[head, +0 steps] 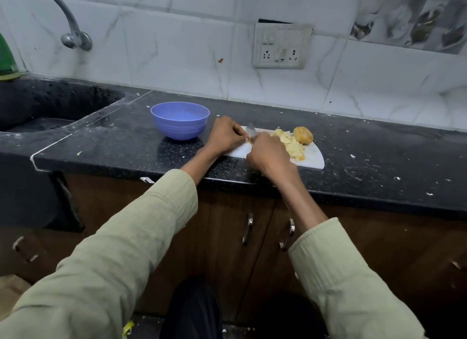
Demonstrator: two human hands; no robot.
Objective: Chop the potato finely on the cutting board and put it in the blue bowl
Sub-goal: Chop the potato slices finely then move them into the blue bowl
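**Chopping potato, both hands at the board**

Head view: my left hand (225,136) sits on the left end of the 1 white cutting board (314,156), fingers curled, pinching a small potato bit (249,139) right by the blade. My right hand (269,154) is clenched round the knife (250,129); handle hidden under my fist, only a short stretch of blade shows betw. the 2 hands, tip pointing away from me.

On the board: 1 pile of chopped potato (290,144) just right of my right hand, and 1 unchopped potato chunk w/ skin (303,135) touching the pile's far right edge.

1 blue bowl (180,120) stands on the dark surface (379,156) just left of the board, near my left hand but not touching; can't see any potato in it.

Also: 1 sink (50,106) far left w/ 1 tap (73,35) above, 1 switch plate (281,46) on the tiled wall. White scraps lie scattered over the surface.
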